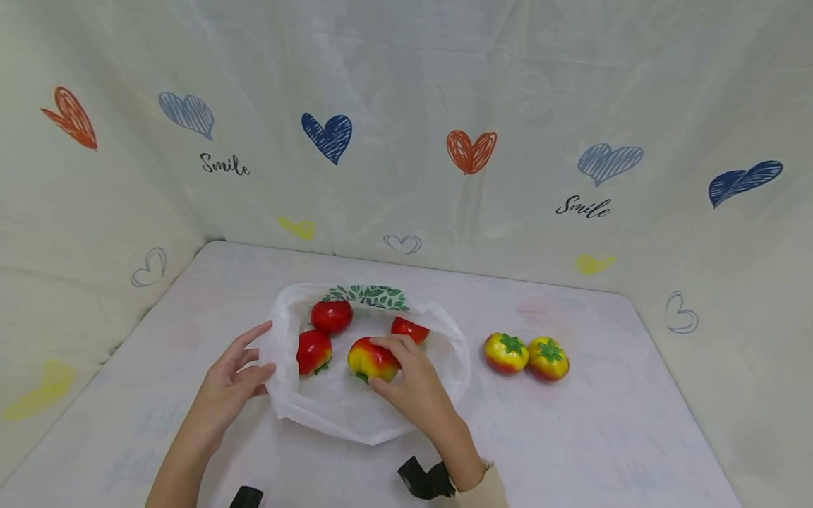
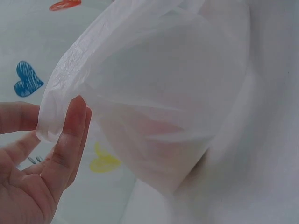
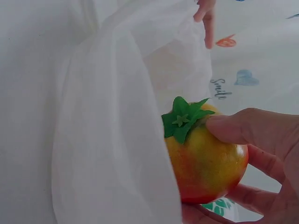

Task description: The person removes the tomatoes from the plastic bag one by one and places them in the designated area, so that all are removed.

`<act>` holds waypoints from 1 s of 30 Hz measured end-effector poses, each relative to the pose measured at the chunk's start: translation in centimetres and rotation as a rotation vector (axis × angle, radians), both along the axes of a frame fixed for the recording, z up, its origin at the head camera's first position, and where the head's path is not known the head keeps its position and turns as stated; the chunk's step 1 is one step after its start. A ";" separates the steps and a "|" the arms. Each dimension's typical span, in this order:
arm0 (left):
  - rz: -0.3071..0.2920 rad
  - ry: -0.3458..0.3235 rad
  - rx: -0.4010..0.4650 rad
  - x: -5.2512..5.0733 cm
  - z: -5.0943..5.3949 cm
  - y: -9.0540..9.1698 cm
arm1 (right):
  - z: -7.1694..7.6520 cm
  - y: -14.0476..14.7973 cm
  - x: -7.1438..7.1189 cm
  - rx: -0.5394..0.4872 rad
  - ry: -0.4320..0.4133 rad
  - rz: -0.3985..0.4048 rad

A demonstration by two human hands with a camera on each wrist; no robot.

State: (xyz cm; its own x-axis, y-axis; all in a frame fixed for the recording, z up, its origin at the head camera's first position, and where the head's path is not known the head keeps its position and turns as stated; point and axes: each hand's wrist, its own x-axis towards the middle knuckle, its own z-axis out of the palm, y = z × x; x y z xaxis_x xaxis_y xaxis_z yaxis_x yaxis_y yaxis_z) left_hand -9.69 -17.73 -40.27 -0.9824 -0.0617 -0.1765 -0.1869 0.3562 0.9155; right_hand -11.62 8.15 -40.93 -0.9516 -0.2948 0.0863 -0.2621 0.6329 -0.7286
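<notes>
A white plastic bag point(image 1: 330, 421) lies with its mouth open, showing three red tomatoes inside, one of them at the back left point(image 1: 332, 317). My right hand point(image 1: 416, 391) grips a red-yellow tomato point(image 1: 373, 360) over the bag's opening; in the right wrist view the thumb and fingers of that hand point(image 3: 266, 154) curl round the tomato point(image 3: 205, 163), its green leaves showing. At the bag's left edge, my left hand point(image 1: 227, 384) holds the rim; the left wrist view shows the plastic point(image 2: 51, 121) between thumb and fingers of the hand point(image 2: 44, 172).
Two yellow-red tomatoes, one at left point(image 1: 506, 353) and one at right point(image 1: 548, 359), sit side by side on the white table point(image 1: 603, 423), right of the bag. A pale curtain point(image 1: 394, 85) with printed hearts hangs behind and at the sides.
</notes>
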 end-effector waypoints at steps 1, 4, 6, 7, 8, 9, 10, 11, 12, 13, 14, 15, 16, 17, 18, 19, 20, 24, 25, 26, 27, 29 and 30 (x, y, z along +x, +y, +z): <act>0.002 -0.001 -0.004 0.0 0.0 0.0 | 0.1 0.1 0.1 -0.012 -0.003 0.000; 0.005 -0.007 -0.009 0.0 -0.1 0.0 | 0.7 0.6 0.6 -0.044 -0.008 -0.002; 0.005 -0.009 -0.011 0.0 -0.1 0.1 | 1.0 1.0 0.9 -0.063 -0.001 -0.005; 0.006 -0.010 -0.011 0.0 -0.1 0.1 | 1.1 1.1 1.0 -0.071 0.005 -0.007; 0.005 -0.013 -0.012 0.0 -0.1 0.1 | 1.2 1.3 1.2 -0.080 0.012 -0.009; 0.005 -0.014 -0.015 0.0 -0.1 0.1 | 1.3 1.4 1.3 -0.088 0.019 -0.012; 0.004 -0.014 -0.016 0.0 -0.1 0.1 | 1.4 1.6 1.4 -0.098 0.028 -0.015; 0.004 -0.014 -0.017 0.0 -0.1 0.1 | 1.5 1.7 1.5 -0.108 0.037 -0.020; 0.003 -0.015 -0.016 0.0 -0.1 0.1 | 1.6 1.9 1.6 -0.119 0.044 -0.025; 0.002 -0.014 -0.016 0.0 -0.1 0.1 | 1.7 2.1 1.8 -0.127 0.052 -0.032; 0.002 -0.014 -0.016 0.0 -0.1 0.1 | 1.8 2.2 1.9 -0.137 0.060 -0.040; 0.002 -0.014 -0.016 0.0 -0.1 0.1 | 1.8 2.4 2.0 -0.144 0.065 -0.050; 0.002 -0.014 -0.016 0.0 -0.1 0.1 | 1.9 2.5 2.0 -0.155 0.068 -0.059; 0.003 -0.014 -0.017 0.0 -0.1 0.1 | 2.0 2.7 2.1 -0.164 0.070 -0.070; 0.004 -0.015 -0.018 0.0 -0.1 0.1 | 2.1 2.8 2.2 -0.171 0.068 -0.083; 0.006 -0.017 -0.020 0.1 0.0 0.1 | 2.1 3.0 2.3 -0.176 0.067 -0.097; 0.007 -0.020 -0.022 0.1 0.0 0.2 | 2.2 3.2 2.3 -0.181 0.065 -0.111; 0.011 -0.025 -0.022 0.1 0.0 0.2 | 2.3 3.9 2.4 -0.207 0.056 -0.155; 0.011 -0.023 -0.021 0.1 0.0 0.2 | 2.3 4.1 2.4 -0.218 0.063 -0.160; 0.009 -0.020 -0.018 0.1 0.0 0.2 | 2.2 4.3 2.4 -0.231 0.063 -0.168; 0.009 -0.017 -0.016 0.1 0.0 0.2 | 2.2 4.5 2.4 -0.243 0.066 -0.175; 0.008 -0.012 -0.013 0.1 0.0 0.2 | 2.1 5.0 2.3 -0.267 0.080 -0.188; 0.008 -0.011 -0.011 0.1 0.0 0.2 | 2.0 5.2 2.3 -0.280 0.089 -0.193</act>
State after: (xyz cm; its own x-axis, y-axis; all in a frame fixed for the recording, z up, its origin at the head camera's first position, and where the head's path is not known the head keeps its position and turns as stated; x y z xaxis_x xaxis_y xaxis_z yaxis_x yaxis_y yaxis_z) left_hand -9.57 -17.57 -40.24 -0.9798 -0.0714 -0.1869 -0.2000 0.3648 0.9093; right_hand -9.29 13.37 -38.92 -0.9727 -0.0640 0.2231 -0.2273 0.4560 -0.8605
